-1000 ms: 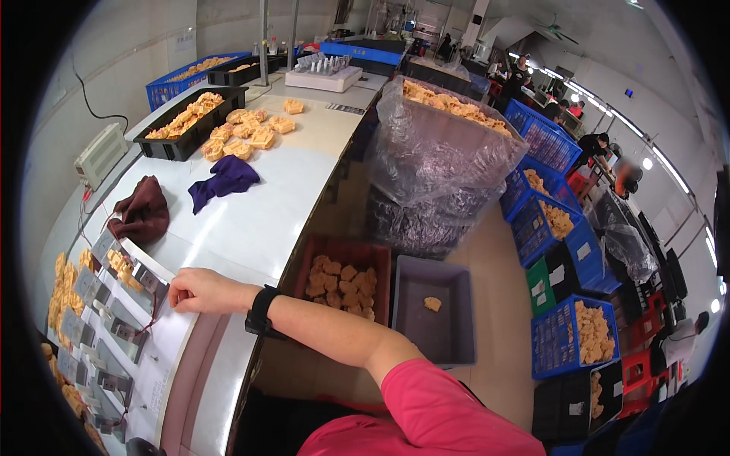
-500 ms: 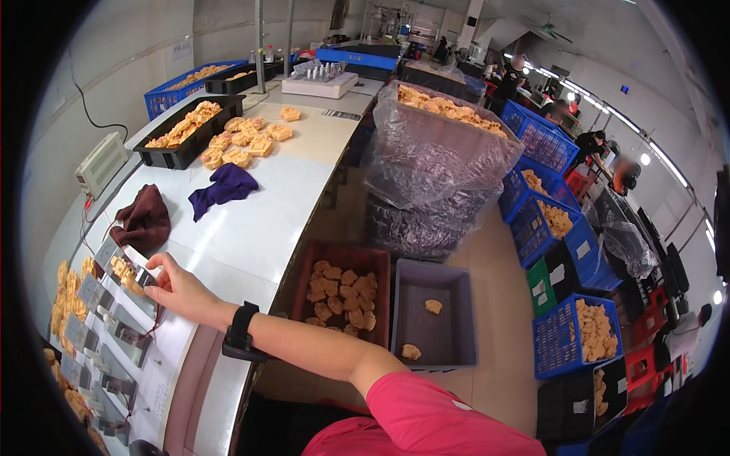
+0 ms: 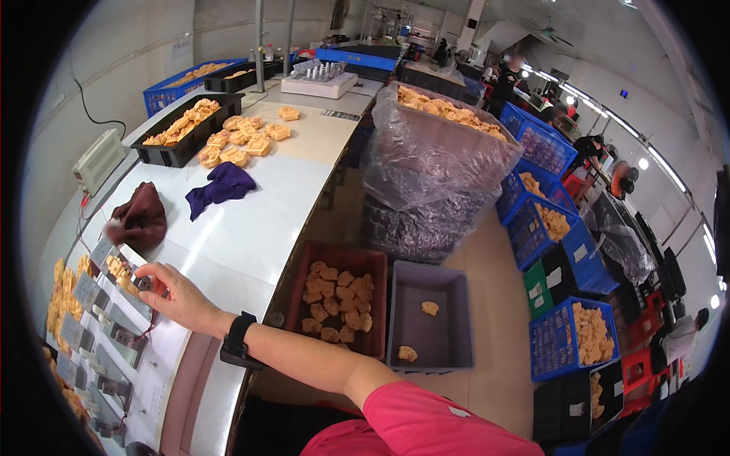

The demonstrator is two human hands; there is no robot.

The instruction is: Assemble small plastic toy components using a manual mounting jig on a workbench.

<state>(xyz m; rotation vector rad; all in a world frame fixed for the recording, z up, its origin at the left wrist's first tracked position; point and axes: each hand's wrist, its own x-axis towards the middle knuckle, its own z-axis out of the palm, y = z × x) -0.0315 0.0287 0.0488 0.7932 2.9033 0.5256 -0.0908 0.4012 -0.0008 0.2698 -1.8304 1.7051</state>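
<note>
My right hand (image 3: pixel 179 299) reaches across to the left, with a dark band on the wrist. Its thumb and fingers close round the dark near end of a small bench fixture (image 3: pixel 142 283), where a bit of red shows. On that fixture lies a chunky yellow piece (image 3: pixel 119 269), just beyond my fingertips. Several similar grey fixtures (image 3: pixel 122 334) with upright clear plates stand in a row towards me. More yellow pieces (image 3: pixel 64 296) are heaped along their left side. My left hand is not in view. A brown cloth (image 3: pixel 143 216) lies just behind the fixture.
A purple cloth (image 3: pixel 220 190), loose yellow pieces (image 3: pixel 245 135) and a filled black tray (image 3: pixel 163 154) lie farther along the bench. Below its edge stand a reddish bin (image 3: pixel 379 304) and a grey bin (image 3: pixel 433 346). Blue crates (image 3: pixel 544 346) line the right; people work behind.
My right hand has shifted slightly left and down, and its raised, spread fingers have closed round the fixture's near end. The whole view has shifted slightly.
</note>
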